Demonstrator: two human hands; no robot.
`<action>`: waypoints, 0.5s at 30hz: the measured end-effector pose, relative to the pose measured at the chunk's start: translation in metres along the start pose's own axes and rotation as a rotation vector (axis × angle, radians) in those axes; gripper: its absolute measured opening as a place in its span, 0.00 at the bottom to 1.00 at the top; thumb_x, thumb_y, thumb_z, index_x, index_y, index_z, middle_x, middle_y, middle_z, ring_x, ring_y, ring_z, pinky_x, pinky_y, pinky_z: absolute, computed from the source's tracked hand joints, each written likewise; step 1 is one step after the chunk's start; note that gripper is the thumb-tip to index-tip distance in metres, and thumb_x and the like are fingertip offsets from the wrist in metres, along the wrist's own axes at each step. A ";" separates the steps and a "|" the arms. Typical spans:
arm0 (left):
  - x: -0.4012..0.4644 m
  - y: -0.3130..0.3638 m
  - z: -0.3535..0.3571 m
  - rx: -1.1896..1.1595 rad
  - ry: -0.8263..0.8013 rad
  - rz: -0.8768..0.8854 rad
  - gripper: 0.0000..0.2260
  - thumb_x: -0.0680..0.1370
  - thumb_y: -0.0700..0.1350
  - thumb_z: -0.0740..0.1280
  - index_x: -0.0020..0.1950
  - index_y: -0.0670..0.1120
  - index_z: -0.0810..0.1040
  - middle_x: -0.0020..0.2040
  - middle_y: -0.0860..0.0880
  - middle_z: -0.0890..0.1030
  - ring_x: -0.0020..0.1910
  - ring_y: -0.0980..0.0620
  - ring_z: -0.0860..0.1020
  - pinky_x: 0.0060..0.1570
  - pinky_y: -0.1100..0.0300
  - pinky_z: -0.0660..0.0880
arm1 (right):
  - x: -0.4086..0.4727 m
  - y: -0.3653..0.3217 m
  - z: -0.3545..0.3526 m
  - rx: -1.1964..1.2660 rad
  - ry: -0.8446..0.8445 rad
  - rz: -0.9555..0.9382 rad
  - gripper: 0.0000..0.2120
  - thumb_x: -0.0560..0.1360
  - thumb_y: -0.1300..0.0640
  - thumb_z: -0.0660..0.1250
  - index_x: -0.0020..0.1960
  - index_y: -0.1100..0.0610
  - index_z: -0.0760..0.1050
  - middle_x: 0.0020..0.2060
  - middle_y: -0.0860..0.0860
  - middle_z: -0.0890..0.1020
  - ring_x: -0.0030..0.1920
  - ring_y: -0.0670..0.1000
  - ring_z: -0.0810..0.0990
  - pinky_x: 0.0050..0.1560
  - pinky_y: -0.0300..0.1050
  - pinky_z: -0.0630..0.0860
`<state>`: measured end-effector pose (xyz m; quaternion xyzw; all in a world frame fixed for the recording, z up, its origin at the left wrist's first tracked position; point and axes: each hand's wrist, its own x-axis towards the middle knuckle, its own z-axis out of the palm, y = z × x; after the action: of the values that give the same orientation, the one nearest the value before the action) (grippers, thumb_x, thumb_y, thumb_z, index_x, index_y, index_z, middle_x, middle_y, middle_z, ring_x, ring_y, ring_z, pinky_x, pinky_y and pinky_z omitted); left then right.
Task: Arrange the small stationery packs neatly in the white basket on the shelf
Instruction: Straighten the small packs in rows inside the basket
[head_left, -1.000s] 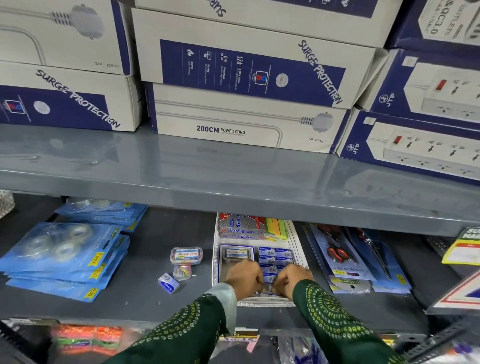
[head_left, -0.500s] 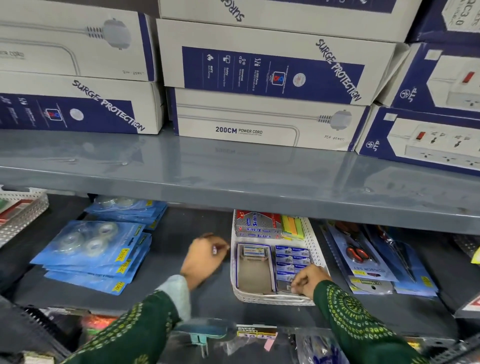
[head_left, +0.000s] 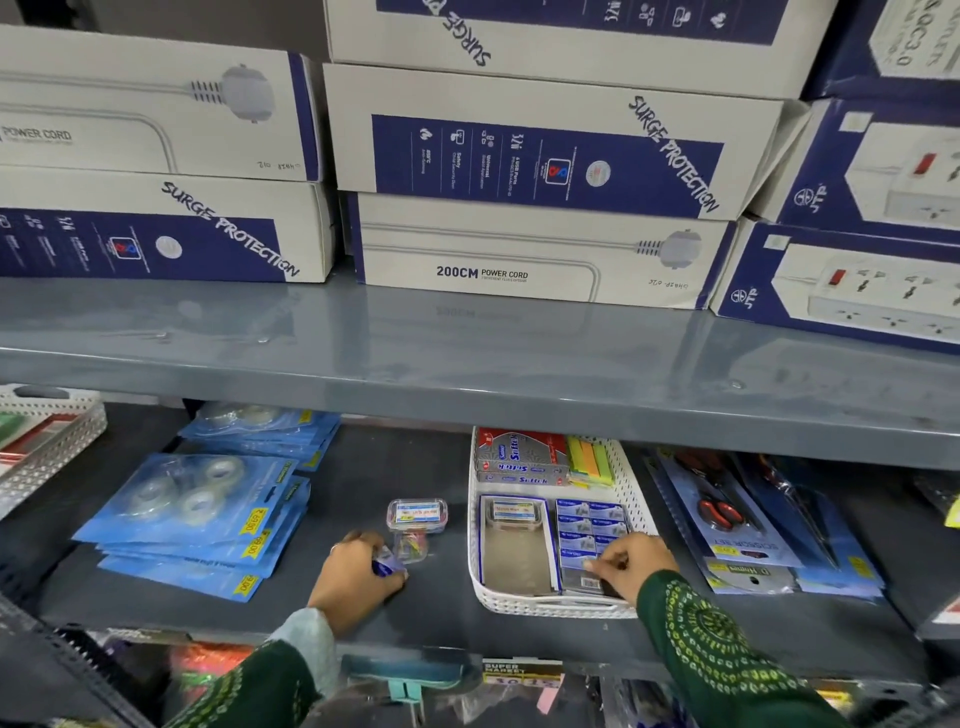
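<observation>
The white perforated basket (head_left: 550, 607) stands on the lower dark shelf. It holds several small blue packs (head_left: 587, 525) in rows, an open blue box (head_left: 514, 545), red and silver boxes (head_left: 519, 457) and coloured sticky notes (head_left: 589, 462). My right hand (head_left: 631, 564) rests inside the basket's front right, fingers on the nearest blue packs. My left hand (head_left: 356, 574) is on the shelf left of the basket, closed on a small blue pack (head_left: 387, 565). Two small clear boxes (head_left: 415, 525) sit just beyond it.
Blue tape blister packs (head_left: 197, 519) are stacked at left. Scissor packs (head_left: 737, 530) lie right of the basket. A grey upper shelf (head_left: 467, 364) overhangs, loaded with surge-protector boxes (head_left: 524, 156). Another perforated tray (head_left: 47, 441) is at far left.
My left hand left the basket, swung left over the shelf and came down on the loose small blue pack. My right hand stayed at the basket's front right.
</observation>
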<state>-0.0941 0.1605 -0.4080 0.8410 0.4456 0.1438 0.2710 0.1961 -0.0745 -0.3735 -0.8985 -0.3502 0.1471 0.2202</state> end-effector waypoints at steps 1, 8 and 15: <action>-0.003 0.003 -0.001 -0.035 0.061 0.010 0.12 0.63 0.54 0.75 0.39 0.50 0.78 0.42 0.52 0.79 0.41 0.51 0.78 0.40 0.59 0.74 | -0.002 0.002 -0.003 0.015 0.080 -0.003 0.14 0.68 0.45 0.73 0.28 0.51 0.79 0.26 0.45 0.80 0.31 0.45 0.78 0.37 0.34 0.73; -0.016 0.058 -0.003 -0.249 0.182 0.411 0.18 0.64 0.53 0.78 0.51 0.53 0.79 0.46 0.60 0.78 0.42 0.61 0.77 0.46 0.73 0.72 | -0.006 0.025 -0.028 0.128 0.366 0.000 0.07 0.68 0.55 0.75 0.32 0.54 0.83 0.25 0.47 0.80 0.27 0.49 0.76 0.35 0.40 0.74; -0.007 0.172 0.052 -0.184 -0.213 0.382 0.23 0.67 0.58 0.72 0.59 0.51 0.78 0.47 0.54 0.83 0.37 0.58 0.80 0.40 0.65 0.79 | -0.001 0.034 -0.028 0.211 0.216 0.014 0.11 0.66 0.65 0.75 0.33 0.50 0.83 0.33 0.50 0.84 0.35 0.51 0.81 0.44 0.44 0.80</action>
<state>0.0423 0.0589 -0.3498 0.8922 0.2323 0.1428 0.3600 0.2260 -0.1061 -0.3665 -0.8833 -0.3009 0.0872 0.3487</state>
